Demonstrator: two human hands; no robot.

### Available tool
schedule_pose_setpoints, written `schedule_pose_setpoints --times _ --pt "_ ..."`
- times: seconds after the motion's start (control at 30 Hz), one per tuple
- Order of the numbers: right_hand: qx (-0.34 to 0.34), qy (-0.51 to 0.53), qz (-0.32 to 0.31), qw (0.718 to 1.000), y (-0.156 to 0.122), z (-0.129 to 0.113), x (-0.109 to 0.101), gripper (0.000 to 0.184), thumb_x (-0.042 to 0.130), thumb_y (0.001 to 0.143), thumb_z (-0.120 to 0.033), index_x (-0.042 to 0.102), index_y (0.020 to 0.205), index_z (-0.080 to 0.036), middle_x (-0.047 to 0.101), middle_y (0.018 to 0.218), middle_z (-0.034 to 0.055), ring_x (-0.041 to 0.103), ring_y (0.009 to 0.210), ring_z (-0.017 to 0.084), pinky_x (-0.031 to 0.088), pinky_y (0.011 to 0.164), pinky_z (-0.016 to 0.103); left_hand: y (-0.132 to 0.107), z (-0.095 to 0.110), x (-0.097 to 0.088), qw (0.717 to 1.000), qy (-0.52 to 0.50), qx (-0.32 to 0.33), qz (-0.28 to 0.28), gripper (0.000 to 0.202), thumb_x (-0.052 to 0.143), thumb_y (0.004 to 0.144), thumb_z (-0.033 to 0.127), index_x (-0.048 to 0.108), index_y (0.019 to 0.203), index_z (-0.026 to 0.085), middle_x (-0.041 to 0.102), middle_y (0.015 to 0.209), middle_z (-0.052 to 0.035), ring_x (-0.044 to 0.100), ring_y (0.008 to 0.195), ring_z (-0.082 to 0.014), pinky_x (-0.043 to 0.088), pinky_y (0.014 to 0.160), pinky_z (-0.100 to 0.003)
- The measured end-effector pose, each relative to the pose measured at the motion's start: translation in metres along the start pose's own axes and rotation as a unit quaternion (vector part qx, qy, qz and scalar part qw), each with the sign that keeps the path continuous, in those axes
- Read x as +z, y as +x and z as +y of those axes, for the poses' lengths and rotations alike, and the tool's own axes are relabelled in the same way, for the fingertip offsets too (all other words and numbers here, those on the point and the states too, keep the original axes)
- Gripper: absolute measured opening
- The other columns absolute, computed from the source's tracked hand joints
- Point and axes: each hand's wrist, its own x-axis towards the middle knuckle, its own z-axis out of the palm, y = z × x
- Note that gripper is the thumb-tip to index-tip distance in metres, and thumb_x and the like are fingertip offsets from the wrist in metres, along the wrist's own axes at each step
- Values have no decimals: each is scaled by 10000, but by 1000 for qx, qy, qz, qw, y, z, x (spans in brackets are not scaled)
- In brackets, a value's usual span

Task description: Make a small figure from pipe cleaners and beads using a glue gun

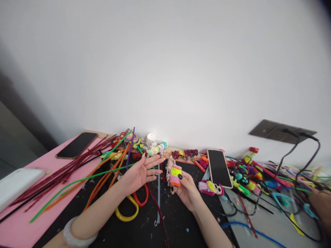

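Note:
My right hand is closed around a small pipe-cleaner figure in pink, yellow and orange, held up above the black mat. My left hand hovers just to its left, palm up and fingers stretched out, holding nothing. A pale bangle sits on my left wrist. Under my left hand lie scissors with yellow and orange handles, beside a bundle of long pipe cleaners in dark red, orange, green and purple.
One phone leans to the right of my right hand, another phone lies on the pink surface at far left. Finished pipe-cleaner pieces and cables crowd the right side. A wall socket holds plugs. A small white jar stands by the wall.

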Motion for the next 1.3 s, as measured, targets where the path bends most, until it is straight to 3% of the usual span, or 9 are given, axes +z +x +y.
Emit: schedule_pose_setpoints --times 0.33,0.53,0.87,1.3 --pt "1 5 0 1000 -1 0 -1 392 1014 775 -431 861 1025 -171 835 823 91 726 610 166 635 557 242 -2 -1 -6 998 18 -5 -59 451 599 1095 511 774 1397 225 517 1726 -164 841 995 -234 647 737 -279" --pt "2 12 -5 1000 0 1 -2 385 1011 782 -416 855 1036 -171 831 832 87 714 593 165 638 545 254 -2 -2 -6 998 8 -5 -58 415 635 1074 536 820 1324 261 482 1754 -115 844 916 -206 648 710 -271" --pt "6 30 -10 999 -1 -1 0 402 1030 762 -398 857 1041 -168 832 832 80 737 622 158 645 571 231 -4 -2 -10 997 -9 -18 -71 392 736 1007 545 850 1269 276 527 1729 -100 834 846 -194 635 735 -304" --pt "10 34 -11 999 -1 -1 1 417 1054 730 -417 868 1019 -181 838 819 60 724 583 135 644 556 217 2 -6 -25 989 -28 -12 -142 437 535 1130 479 764 1423 251 477 1758 -109 840 993 -217 647 843 -324"
